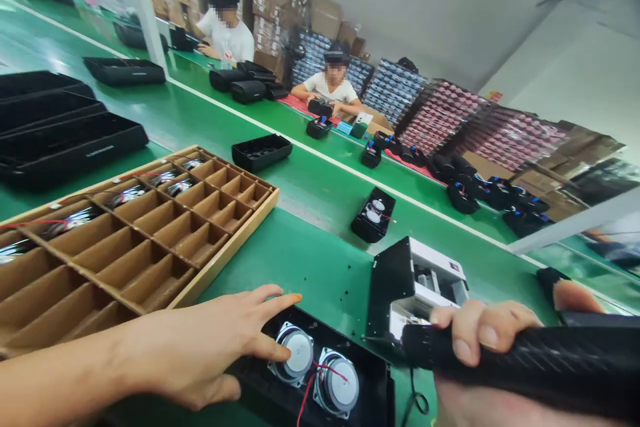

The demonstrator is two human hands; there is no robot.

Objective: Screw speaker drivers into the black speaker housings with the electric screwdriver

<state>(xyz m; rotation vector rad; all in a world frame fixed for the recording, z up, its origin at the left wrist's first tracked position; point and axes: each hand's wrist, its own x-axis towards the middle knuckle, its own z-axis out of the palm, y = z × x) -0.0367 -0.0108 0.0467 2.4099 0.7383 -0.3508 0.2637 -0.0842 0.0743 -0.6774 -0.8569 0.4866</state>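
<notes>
Left hand (195, 353) is spread wide, fingers on the nearer of two round speaker drivers (299, 355) in a black housing (375, 393). Right hand (480, 333) is clamped around a black mesh speaker tube (540, 363), just beside a black-and-white casing (417, 287).

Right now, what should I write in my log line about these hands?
left hand: touching speaker driver in black housing | right hand: gripping long black mesh casing
</notes>
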